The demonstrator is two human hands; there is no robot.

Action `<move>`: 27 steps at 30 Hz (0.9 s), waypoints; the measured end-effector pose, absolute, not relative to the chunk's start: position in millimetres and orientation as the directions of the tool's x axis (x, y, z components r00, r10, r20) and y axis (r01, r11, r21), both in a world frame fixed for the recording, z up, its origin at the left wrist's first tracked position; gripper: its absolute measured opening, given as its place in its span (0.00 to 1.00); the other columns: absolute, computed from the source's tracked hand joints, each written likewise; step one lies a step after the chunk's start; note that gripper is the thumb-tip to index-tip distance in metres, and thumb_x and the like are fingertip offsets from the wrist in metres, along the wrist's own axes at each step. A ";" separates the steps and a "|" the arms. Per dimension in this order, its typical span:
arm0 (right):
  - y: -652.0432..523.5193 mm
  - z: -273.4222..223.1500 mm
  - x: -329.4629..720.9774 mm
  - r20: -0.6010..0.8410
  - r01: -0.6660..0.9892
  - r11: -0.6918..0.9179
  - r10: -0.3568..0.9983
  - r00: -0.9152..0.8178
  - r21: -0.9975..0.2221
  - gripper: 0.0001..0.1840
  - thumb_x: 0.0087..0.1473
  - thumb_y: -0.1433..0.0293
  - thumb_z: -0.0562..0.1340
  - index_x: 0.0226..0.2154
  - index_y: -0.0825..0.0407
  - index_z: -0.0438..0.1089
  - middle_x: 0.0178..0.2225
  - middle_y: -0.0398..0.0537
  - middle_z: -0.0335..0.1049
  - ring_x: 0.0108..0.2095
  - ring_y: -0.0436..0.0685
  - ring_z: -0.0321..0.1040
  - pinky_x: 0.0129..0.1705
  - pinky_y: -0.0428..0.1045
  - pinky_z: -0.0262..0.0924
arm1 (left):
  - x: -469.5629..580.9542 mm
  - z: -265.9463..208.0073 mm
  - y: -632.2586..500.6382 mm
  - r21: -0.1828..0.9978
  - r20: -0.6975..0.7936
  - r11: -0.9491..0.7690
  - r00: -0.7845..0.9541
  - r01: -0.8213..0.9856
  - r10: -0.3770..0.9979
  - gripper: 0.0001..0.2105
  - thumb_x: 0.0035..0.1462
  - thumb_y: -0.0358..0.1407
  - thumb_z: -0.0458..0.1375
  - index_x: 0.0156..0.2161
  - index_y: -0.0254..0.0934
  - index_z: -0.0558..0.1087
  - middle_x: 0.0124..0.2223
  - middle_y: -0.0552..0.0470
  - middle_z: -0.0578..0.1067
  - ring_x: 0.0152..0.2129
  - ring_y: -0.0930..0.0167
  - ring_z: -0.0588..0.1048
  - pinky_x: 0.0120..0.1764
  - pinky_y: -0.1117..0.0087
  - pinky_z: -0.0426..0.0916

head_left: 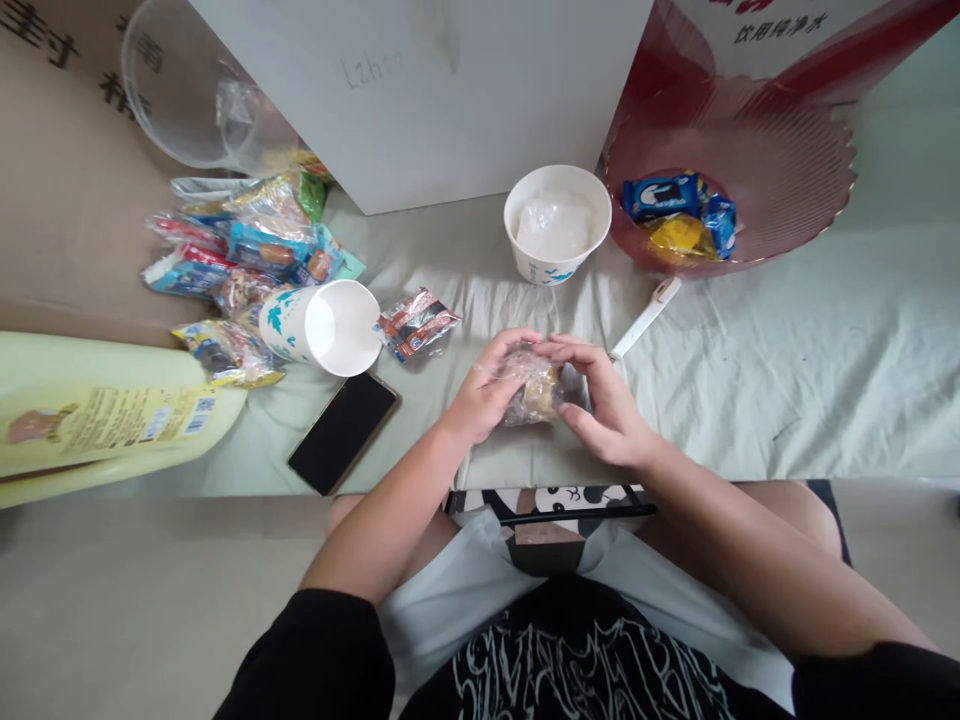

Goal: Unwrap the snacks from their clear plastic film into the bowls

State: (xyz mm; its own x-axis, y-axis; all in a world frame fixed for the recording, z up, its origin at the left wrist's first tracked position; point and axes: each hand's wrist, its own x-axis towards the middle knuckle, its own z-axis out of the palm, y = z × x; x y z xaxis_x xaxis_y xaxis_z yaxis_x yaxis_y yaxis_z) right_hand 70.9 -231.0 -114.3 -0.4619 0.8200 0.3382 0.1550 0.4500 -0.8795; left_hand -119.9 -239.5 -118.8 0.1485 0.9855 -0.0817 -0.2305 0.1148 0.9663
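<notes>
Near the table's front edge lies a clear plastic-wrapped packet (531, 392) with something dark and yellowish inside; the exact kind is not clear. My left hand (487, 392) grips its left side, the thumb lying over the crinkled film. Curved around the right side is my right hand (604, 405), fingertips on the upper film and thumb at the lower right edge. Just beyond the right fingers rests a white-handled tool (646, 318), its near end partly hidden by the hand. A small red-brown snack packet (418, 323) lies to the upper left of my hands.
A white paper tub (559, 225) holds crumpled clear plastic. A pink ribbed bowl (795, 190) contains blue and yellow packets. Left are a tipped paper cup (319, 325), piled snack packets (262, 235), a phone (345, 432) and a yellow container (112, 410). A white box (435, 90) stands behind.
</notes>
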 end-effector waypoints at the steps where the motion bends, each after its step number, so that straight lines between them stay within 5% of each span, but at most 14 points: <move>1: -231.0 -114.3 71.0 0.338 0.161 0.459 0.812 -0.476 -0.874 0.26 0.54 0.70 0.59 0.56 0.46 0.60 0.60 0.54 0.70 0.69 0.68 0.57 0.69 0.71 0.53 | -118.8 -117.7 -238.8 0.950 -0.112 0.146 0.133 -0.277 0.985 0.17 0.57 0.45 0.66 0.51 0.45 0.76 0.54 0.50 0.78 0.51 0.63 0.77 0.55 0.60 0.72; 6: -229.3 -112.4 67.9 0.311 0.195 0.463 0.799 -0.515 -0.865 0.30 0.53 0.63 0.65 0.57 0.44 0.59 0.67 0.55 0.62 0.73 0.71 0.49 0.72 0.73 0.46 | -114.3 -113.4 -236.1 0.889 -0.235 0.247 0.078 -0.386 0.969 0.19 0.52 0.47 0.69 0.48 0.44 0.80 0.53 0.48 0.80 0.47 0.62 0.79 0.48 0.61 0.76; 11: -224.9 -115.1 64.7 0.266 0.249 0.395 0.865 -0.426 -0.884 0.21 0.55 0.64 0.65 0.50 0.45 0.61 0.61 0.58 0.67 0.66 0.70 0.61 0.69 0.71 0.52 | -114.6 -119.3 -238.8 0.927 -0.177 0.216 0.151 -0.307 0.973 0.17 0.52 0.48 0.69 0.45 0.45 0.82 0.55 0.49 0.79 0.55 0.60 0.75 0.57 0.58 0.71; 17: -225.9 -116.9 66.1 0.290 0.336 0.402 0.896 -0.337 -0.851 0.14 0.56 0.67 0.65 0.43 0.45 0.62 0.58 0.58 0.69 0.60 0.68 0.67 0.61 0.67 0.62 | -126.1 -121.5 -238.7 0.940 -0.091 0.206 0.383 -0.273 0.919 0.32 0.49 0.61 0.66 0.54 0.45 0.77 0.57 0.44 0.73 0.56 0.56 0.73 0.56 0.57 0.71; 21: -226.7 -116.1 65.2 0.301 0.340 0.407 0.897 -0.324 -0.848 0.14 0.55 0.70 0.63 0.44 0.46 0.62 0.58 0.58 0.69 0.60 0.66 0.68 0.59 0.66 0.63 | -127.8 -117.1 -237.8 0.998 -0.045 0.058 0.424 -0.019 0.904 0.43 0.36 0.52 0.77 0.60 0.46 0.72 0.61 0.43 0.69 0.59 0.53 0.70 0.62 0.53 0.67; 27: -206.0 -103.5 93.0 0.344 0.478 0.523 0.842 -0.415 -0.706 0.16 0.50 0.71 0.60 0.44 0.45 0.68 0.57 0.53 0.71 0.60 0.69 0.66 0.63 0.69 0.58 | -124.3 -115.5 -237.3 0.980 0.047 -0.073 0.146 0.183 0.988 0.18 0.58 0.52 0.64 0.46 0.43 0.81 0.48 0.44 0.79 0.50 0.60 0.74 0.58 0.54 0.68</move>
